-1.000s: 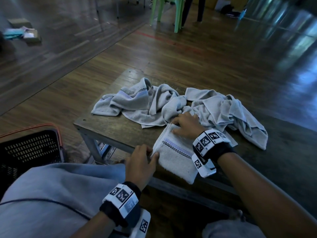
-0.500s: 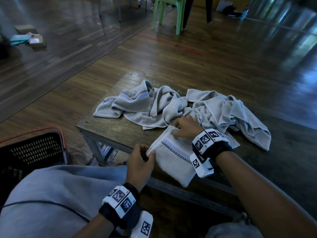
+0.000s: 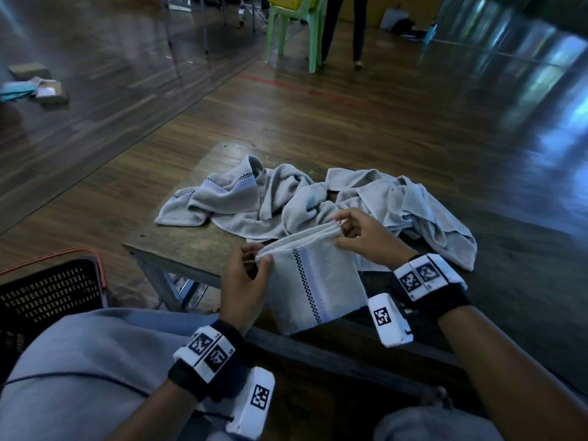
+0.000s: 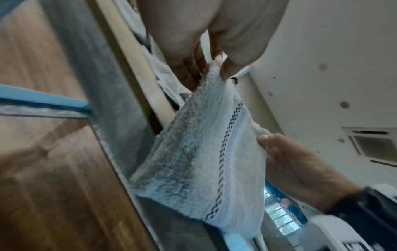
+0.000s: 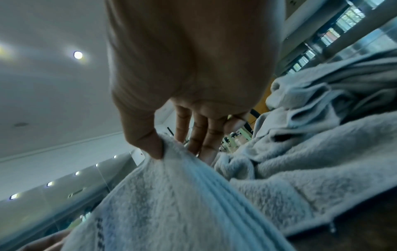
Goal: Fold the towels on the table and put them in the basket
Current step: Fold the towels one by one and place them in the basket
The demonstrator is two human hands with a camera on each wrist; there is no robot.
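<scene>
Both hands pinch a folded towel (image 3: 313, 283): left hand (image 3: 243, 289) at its 9 o'clock corner, right hand (image 3: 364, 235) at 2 o'clock, over the worktop's (image 3: 191, 246) near edge. Folding looks nearly finished; next, carry it to the basket (image 3: 47, 297) at 8 o'clock. Unfolded towels (image 3: 318, 198) lie beyond.

The left hand (image 4: 206, 42) comes down from the top of the view, thumb and fingers (image 4: 189, 71) pinching one upper corner of a folded grey towel (image 4: 199, 161). The towel carries a checkered dark stripe beside a pale band. To the right of the towel, the right hand (image 4: 300, 169) holds its other edge. Left of the towel runs the table edge (image 4: 133, 71), with wooden floor (image 4: 43, 169) beyond it.
</scene>
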